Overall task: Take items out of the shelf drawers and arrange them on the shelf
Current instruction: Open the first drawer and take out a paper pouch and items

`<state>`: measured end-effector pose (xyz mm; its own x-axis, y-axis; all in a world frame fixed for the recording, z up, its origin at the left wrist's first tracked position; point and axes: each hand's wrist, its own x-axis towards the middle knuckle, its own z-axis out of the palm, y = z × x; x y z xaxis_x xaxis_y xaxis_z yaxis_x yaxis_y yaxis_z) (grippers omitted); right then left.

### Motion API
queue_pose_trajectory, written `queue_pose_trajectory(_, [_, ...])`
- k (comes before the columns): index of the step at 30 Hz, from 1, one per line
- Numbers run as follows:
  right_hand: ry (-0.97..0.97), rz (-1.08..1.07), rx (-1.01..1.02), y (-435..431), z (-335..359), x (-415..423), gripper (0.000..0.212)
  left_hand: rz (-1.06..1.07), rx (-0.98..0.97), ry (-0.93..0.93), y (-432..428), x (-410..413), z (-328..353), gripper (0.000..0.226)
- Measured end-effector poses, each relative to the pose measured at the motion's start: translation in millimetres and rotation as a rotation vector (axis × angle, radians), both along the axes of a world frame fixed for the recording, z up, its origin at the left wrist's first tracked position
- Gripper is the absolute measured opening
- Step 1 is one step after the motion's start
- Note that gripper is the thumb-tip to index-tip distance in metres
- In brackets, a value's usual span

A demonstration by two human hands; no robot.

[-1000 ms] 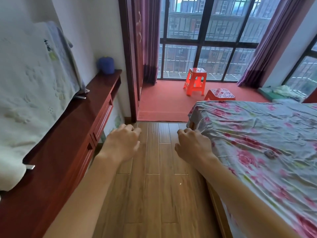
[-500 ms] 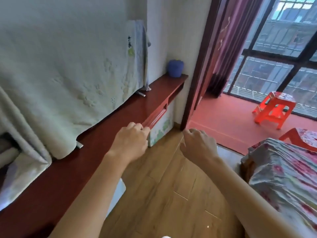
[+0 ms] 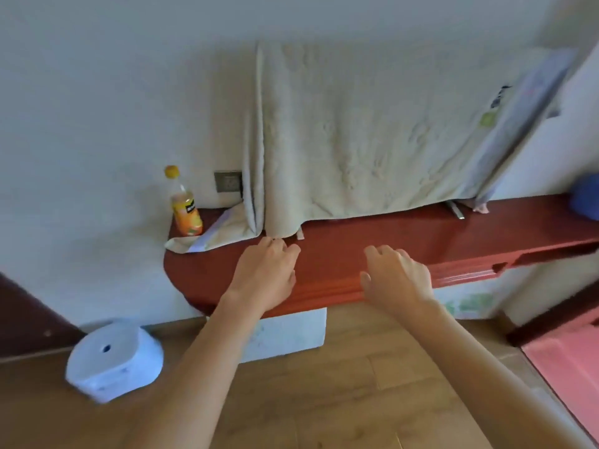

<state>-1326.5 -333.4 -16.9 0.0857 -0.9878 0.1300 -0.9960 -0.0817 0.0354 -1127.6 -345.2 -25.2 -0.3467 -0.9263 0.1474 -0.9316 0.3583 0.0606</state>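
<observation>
A long dark-red wall shelf [image 3: 372, 244] runs across the middle of the view, with closed drawer fronts [image 3: 466, 275] along its front edge at the right. My left hand [image 3: 265, 273] hovers over the shelf's left half, fingers loosely curled, holding nothing. My right hand [image 3: 395, 277] hangs in front of the shelf's front edge, fingers spread, also empty. An orange juice bottle [image 3: 184, 209] stands at the shelf's left end. A blue object [image 3: 586, 199] sits on the far right of the shelf.
A pale cloth-covered flat thing [image 3: 372, 134] stands on the shelf against the wall, cloth spilling left. A white tissue roll pack [image 3: 113, 361] lies on the wood floor at lower left. A white board [image 3: 285, 335] leans under the shelf. Red carpet [image 3: 570, 361] lies right.
The view has swung left from the bed and window to face the shelf head-on. Both hands now hover at the shelf's left half, still empty.
</observation>
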Motion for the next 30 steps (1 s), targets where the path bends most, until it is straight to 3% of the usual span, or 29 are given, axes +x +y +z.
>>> queue_pose_trajectory(8, [0.026, 0.207, 0.078, -19.0, -25.9, 42.8, 0.018, 0.208, 0.04, -0.027, 29.0, 39.9, -25.1, 0.031])
queue_pose_trajectory(18, [0.011, 0.216, 0.101, -27.8, -48.2, 64.1, 0.02, 0.205, 0.044, 0.021, 20.4, 55.5, -55.2, 0.031])
queue_pose_trajectory(23, [-0.054, 0.109, 0.235, -29.1, -69.0, 57.0, 0.028, 0.224, 0.187, 0.031, 10.3, 49.0, -87.1, 0.032])
queue_pose_trajectory(30, [-0.092, -0.097, 0.475, -32.8, -117.5, 39.3, 0.016, 0.347, 0.498, 0.071, -2.0, 35.6, -146.1, 0.029])
